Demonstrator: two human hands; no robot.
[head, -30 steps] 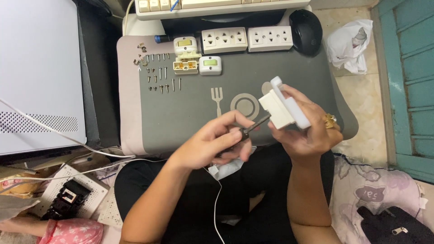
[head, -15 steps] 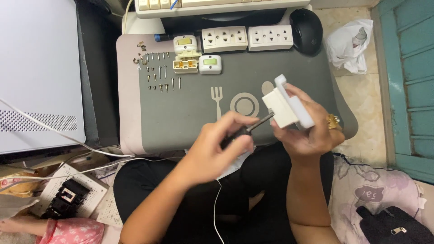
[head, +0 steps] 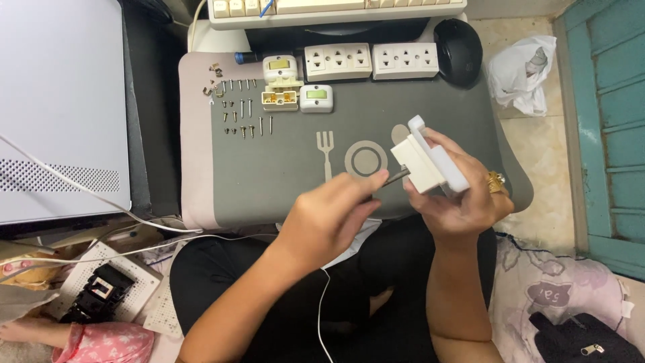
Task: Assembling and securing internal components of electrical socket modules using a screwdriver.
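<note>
Head view shows the right hand gripping a white socket housing above the grey table, while the left hand grips a screwdriver whose tip touches it.

Both forearms rise from the bottom of the frame toward its centre. The left hand is curled into a closed grip, knuckles up. The right hand is cupped, fingers wrapped and clasping.
</note>
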